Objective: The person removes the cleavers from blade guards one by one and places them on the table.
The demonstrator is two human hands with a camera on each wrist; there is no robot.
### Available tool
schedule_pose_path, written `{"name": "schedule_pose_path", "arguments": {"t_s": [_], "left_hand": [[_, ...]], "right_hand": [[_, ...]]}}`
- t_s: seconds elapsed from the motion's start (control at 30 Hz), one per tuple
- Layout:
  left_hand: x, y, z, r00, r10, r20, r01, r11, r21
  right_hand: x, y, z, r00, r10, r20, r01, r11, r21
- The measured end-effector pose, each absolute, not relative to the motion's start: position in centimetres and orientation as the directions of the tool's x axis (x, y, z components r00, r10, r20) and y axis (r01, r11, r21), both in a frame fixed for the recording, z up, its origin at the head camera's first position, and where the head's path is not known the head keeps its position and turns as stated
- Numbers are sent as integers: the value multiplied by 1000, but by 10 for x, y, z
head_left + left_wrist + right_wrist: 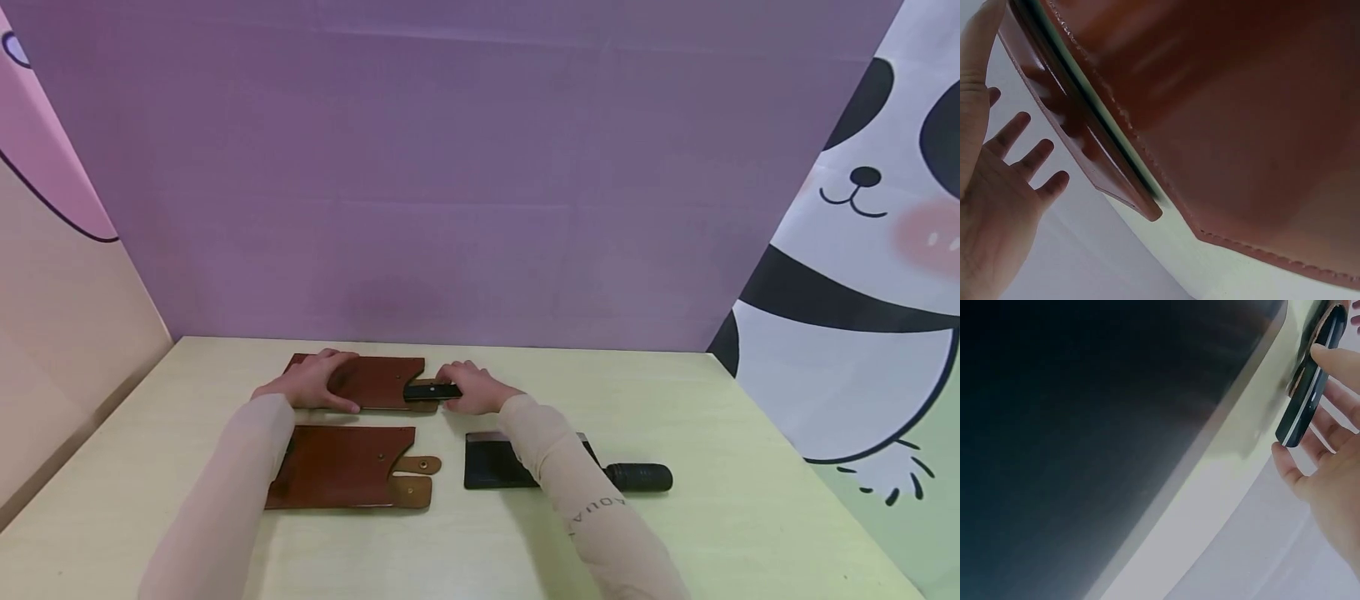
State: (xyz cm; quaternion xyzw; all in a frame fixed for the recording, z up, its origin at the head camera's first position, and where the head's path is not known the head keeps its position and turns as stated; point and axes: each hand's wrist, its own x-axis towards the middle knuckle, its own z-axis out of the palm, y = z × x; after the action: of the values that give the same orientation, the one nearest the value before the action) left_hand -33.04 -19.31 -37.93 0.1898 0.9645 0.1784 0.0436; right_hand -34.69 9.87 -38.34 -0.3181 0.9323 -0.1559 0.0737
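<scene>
Two brown leather sheaths with stitched edges lie one behind the other on the table. From the far sheath sticks out the black riveted handle of a knife, its blade hidden inside. My right hand pinches this handle, thumb on one side and fingers on the other, as the right wrist view shows. My left hand is spread over the left part of the far sheath, its fingers fairly straight and apart in the left wrist view. Nearer lies the other sheath, with two tan snap straps at its right end.
A cleaver with a dark blade and a black ridged handle lies front right, partly hidden by my right sleeve. The pale table meets a purple backdrop at the back. A panda picture hangs at right.
</scene>
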Motion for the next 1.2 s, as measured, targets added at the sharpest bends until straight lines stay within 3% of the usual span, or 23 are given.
{"name": "schedule_pose_path", "arguments": {"t_s": [1.2], "left_hand": [[-339,-189,-384,-920,387,-67,345,878,332]], "right_hand": [[-356,99,-384,-741,-670,-51,-619,710,-335]]}}
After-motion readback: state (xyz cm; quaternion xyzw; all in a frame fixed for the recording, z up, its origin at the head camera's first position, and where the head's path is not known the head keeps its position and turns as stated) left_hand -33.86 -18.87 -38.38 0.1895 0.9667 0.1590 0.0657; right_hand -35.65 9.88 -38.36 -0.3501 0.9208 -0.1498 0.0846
